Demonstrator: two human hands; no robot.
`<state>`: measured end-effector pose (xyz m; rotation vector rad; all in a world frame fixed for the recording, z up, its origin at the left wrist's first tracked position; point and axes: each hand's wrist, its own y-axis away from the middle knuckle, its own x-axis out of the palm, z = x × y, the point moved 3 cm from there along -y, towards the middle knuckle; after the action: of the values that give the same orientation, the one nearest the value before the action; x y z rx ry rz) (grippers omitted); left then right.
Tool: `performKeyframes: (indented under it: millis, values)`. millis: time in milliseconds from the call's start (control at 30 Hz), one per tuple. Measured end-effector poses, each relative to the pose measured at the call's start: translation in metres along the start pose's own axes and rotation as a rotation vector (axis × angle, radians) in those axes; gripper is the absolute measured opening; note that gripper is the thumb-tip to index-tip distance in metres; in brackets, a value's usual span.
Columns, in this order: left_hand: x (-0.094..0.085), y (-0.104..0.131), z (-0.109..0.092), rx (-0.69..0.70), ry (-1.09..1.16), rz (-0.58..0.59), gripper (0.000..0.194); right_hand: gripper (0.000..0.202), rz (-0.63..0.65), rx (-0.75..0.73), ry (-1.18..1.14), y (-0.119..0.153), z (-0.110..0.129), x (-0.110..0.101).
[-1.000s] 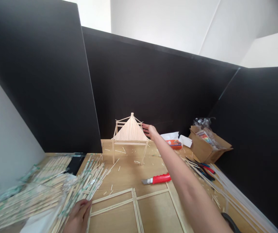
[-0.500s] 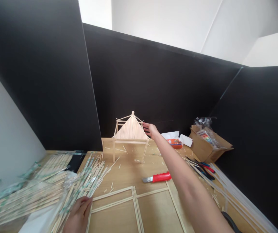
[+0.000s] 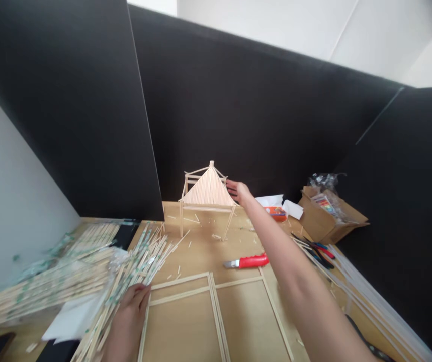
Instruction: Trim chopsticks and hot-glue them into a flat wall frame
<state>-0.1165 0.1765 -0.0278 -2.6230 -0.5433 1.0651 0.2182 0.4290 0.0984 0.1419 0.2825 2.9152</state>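
Note:
A small pavilion model made of thin wooden sticks stands upright at the back, with one roof face covered in sticks. My right hand reaches to its right side, fingers stretched out and slightly apart at the roof edge; I cannot tell whether they touch it. In front lies a flat frame of wooden sticks. At its left corner, my left hand has its fingers pressed together on the frame. A red-handled utility knife lies between the frame and the model.
Bundles of sticks in plastic wrap and loose sticks cover the left side. At right are a cardboard box, an orange box, pliers and clear plastic strips. Black panels enclose the table.
The view has tilted down, so everything sits higher in the picture and a little to the right. Both hands keep about the same place beside the model and the frame.

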Motion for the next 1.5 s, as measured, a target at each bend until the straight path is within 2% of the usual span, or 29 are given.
performKeyframes:
  millis: [133, 233, 333, 400, 433, 500, 600, 700, 833, 1133, 1500]
  values:
    - [0.006, 0.008, 0.011, 0.035, -0.057, 0.100, 0.036, 0.030, -0.069, -0.069, -0.019, 0.018, 0.008, -0.008]
    - [0.009, 0.012, 0.018, 0.040, -0.080, 0.146, 0.036, 0.024, -0.162, -0.210, -0.022, 0.049, 0.009, -0.023]
    - [0.011, 0.013, 0.019, 0.041, -0.088, 0.151, 0.036, 0.030, -0.289, -0.358, 0.015, 0.099, -0.011, -0.042]
    - [0.011, 0.013, 0.018, 0.046, -0.087, 0.147, 0.037, 0.032, -0.464, -0.575, 0.214, 0.138, -0.033, -0.053]
    - [0.011, 0.013, 0.017, 0.050, -0.087, 0.146, 0.037, 0.033, -0.491, -0.614, 0.349, 0.155, -0.047, -0.054]
    - [0.011, 0.013, 0.016, 0.058, -0.088, 0.145, 0.036, 0.032, -0.437, -0.593, 0.443, 0.180, -0.078, -0.051]
    - [0.011, 0.013, 0.015, 0.065, -0.090, 0.140, 0.036, 0.024, -0.226, -0.551, 0.600, 0.201, -0.119, -0.034]
    - [0.011, 0.014, 0.015, 0.065, -0.094, 0.135, 0.036, 0.019, -0.046, -0.538, 0.753, 0.209, -0.145, -0.014]
    - [0.011, 0.014, 0.015, 0.070, -0.101, 0.147, 0.035, 0.023, 0.051, -0.529, 0.910, 0.213, -0.164, 0.001]
    - [0.011, 0.015, 0.013, 0.043, -0.102, 0.155, 0.035, 0.023, 0.083, -0.517, 1.112, 0.216, -0.172, 0.010]
    - [0.011, 0.015, 0.013, 0.008, -0.076, 0.157, 0.031, 0.022, 0.136, -0.549, 1.156, 0.216, -0.171, 0.022]
